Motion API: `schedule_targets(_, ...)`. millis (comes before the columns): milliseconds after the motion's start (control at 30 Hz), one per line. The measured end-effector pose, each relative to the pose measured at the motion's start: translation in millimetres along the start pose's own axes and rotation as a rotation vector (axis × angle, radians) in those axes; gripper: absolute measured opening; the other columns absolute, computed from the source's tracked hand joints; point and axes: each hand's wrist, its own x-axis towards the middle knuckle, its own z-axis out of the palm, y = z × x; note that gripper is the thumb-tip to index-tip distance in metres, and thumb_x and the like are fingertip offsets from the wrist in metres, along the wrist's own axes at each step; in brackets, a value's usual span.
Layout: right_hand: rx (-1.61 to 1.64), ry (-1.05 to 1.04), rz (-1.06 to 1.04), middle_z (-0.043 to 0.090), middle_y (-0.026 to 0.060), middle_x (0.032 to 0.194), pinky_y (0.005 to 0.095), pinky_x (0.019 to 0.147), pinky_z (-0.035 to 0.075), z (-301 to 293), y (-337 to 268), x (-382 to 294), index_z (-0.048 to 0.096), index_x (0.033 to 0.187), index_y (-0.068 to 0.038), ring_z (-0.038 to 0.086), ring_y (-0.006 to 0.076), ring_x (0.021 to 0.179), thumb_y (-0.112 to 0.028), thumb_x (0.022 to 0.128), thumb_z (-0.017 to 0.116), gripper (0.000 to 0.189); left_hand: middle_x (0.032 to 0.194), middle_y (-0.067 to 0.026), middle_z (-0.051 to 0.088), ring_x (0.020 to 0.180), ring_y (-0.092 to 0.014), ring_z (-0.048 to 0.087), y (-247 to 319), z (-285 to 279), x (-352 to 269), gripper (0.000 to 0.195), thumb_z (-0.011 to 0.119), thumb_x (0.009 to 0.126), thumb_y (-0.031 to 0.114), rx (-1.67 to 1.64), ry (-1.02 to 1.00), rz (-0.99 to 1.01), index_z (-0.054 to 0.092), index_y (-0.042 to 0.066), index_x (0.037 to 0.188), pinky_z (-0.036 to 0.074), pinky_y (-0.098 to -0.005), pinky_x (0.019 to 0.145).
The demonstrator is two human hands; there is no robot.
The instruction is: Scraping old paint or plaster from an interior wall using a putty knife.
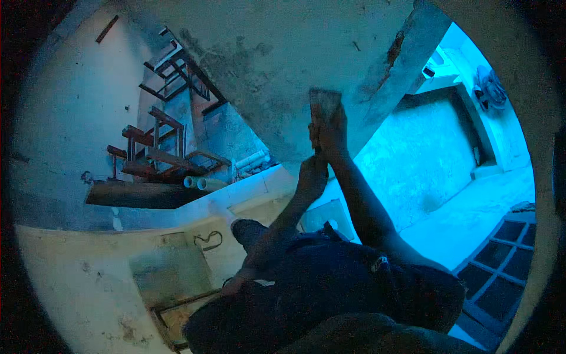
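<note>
Both arms reach up along a grey, patchy wall or slab surface. A flat, wide-ended hand tool, perhaps a brush or a scraper, lies against or just in front of that surface. My right hand grips it along the side, close to its wide end. Lower down, my left hand is closed around the tool's narrow lower end, just below the right hand. The picture is dark and blurred there, so the tool's exact kind and whether it touches the surface cannot be told.
Stacked wooden frames or stools stand at left beside pale pipes. A board or panel lies at lower left, near a loop of cord. At right are a recessed opening, a hanging bundle and a dark-paned grille.
</note>
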Motion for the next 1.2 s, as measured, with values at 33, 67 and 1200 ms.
schedule_targets(33, 0.0, 0.005, -0.004, 0.049, 0.003, 0.057, 0.0246, 0.031, 0.034, -3.3, 7.0, 5.8, 0.044, 0.096, -0.008, 0.045, 0.0103, 0.037, -0.02, 0.089, 0.055, 0.018, 0.06, -0.018, 0.049, 0.055, -0.036, 0.051, -4.2, 2.6, -1.0, 0.015, 0.041, 0.089, 0.012, -0.05, 0.039, 0.041, 0.047, 0.0, 0.084, 0.035, -0.0459, 0.047)
schedule_targets(67, 0.116, -0.055, 0.168, 0.052, 0.0038, 0.058, 0.0263, 0.033, 0.037, -6.3, 4.5, 7.9, 0.048, 0.094, -0.009, 0.048, 0.0127, 0.039, -0.026, 0.088, 0.055, 0.02, 0.057, -0.0174, 0.048, 0.052, -0.034, 0.05, -6.5, 4.4, -4.5, 0.02, 0.04, 0.09, 0.016, -0.101, 0.075, 0.072, 0.048, 0.0, 0.081, 0.034, -0.0452, 0.046)
schedule_targets(1200, 0.349, -0.083, 0.434, 0.053, 0.0036, 0.057, 0.0285, 0.035, 0.039, -3.8, -1.5, -17.7, 0.051, 0.091, -0.01, 0.05, 0.0146, 0.04, -0.032, 0.084, 0.062, 0.025, 0.051, -0.0125, 0.043, 0.047, -0.023, 0.044, -12.0, 2.3, -23.0, 0.045, 0.036, 0.095, 0.034, -0.368, 0.031, -0.271, 0.047, 0.0, 0.069, 0.033, -0.0401, 0.047)
